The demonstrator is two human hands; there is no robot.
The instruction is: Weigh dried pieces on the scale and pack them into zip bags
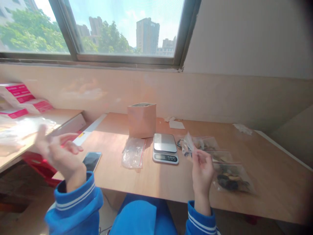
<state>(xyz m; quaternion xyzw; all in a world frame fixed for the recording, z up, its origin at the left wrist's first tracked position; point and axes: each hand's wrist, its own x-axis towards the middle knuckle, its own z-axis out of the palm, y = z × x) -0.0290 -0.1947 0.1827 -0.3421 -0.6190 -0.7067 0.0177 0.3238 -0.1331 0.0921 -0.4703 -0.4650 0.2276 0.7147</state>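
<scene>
My right hand (202, 166) pinches the corner of a small clear plastic bag (187, 143), lifted just right of the kitchen scale (165, 147). Dark bits show in or behind that bag; which of the two I cannot tell. Raised over the table's left end, my left hand (62, 153) is slightly blurred, its fingers apart and nothing in them. Below and right of it lies a phone (92, 161). Beside my right hand rest several zip bags, the nearest zip bag (232, 179) holding dark and tan pieces. The scale's steel plate bears nothing.
Behind the scale stands an open kraft paper bag (141, 121). A flat clear zip bag (133, 153) lies in front of it. White paper scraps (176, 124) are at the back. At left are another table, pink-and-white boxes (19, 94) and a red stool (39, 166).
</scene>
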